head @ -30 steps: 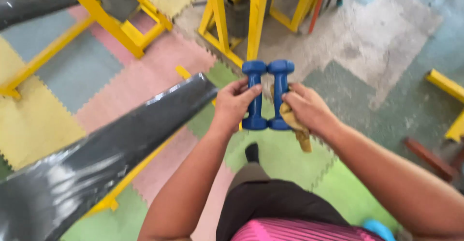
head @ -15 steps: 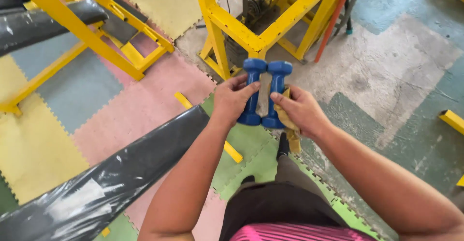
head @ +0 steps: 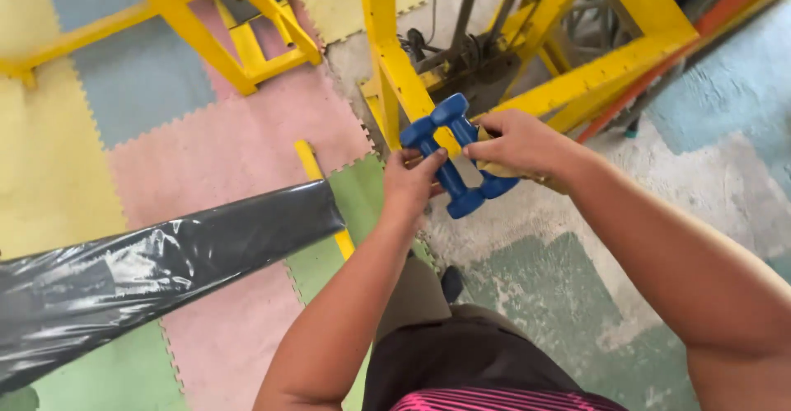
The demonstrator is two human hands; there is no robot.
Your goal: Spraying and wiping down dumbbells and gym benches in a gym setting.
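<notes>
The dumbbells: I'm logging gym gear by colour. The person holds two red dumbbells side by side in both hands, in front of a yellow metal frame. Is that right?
Not quite: the two dumbbells are blue, not red, as the head view shows. The rest stands: the left hand and the right hand hold them side by side, in front of the yellow metal frame.

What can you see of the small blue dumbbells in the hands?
Two small blue dumbbells with rounded heads and a matte, coated-looking surface lie side by side, tilted, held in the air above the bare grey floor before a yellow metal frame. The left hand grips them from below left, the right hand from the right, with a tan cloth.
</notes>
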